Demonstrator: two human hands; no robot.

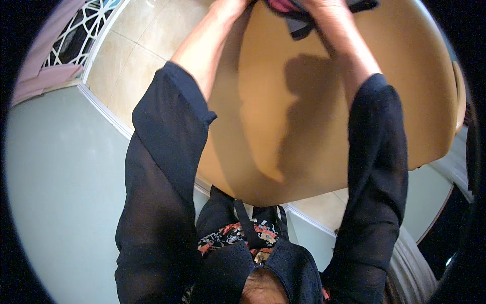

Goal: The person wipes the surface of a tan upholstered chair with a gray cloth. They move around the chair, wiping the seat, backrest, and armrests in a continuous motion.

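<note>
Both arms, in sheer black sleeves, stretch forward over a tan padded surface (303, 125). My left hand (229, 3) and my right hand (326, 4) are at the top edge of the view, mostly cut off. Which arm is which is judged from the side of the body it comes from. Between the hands lies a pink and black cloth-like item (283, 5), with a dark grey strap or flap (299, 28) hanging below it onto the tan surface. The fingers are out of view, so their grip is hidden.
Beige floor tiles (129, 57) and a pale green-grey surface (64, 171) lie at the left. A white lattice panel (81, 38) with pink cloth (57, 78) stands at the upper left. Grey draped fabric (414, 266) is at the lower right.
</note>
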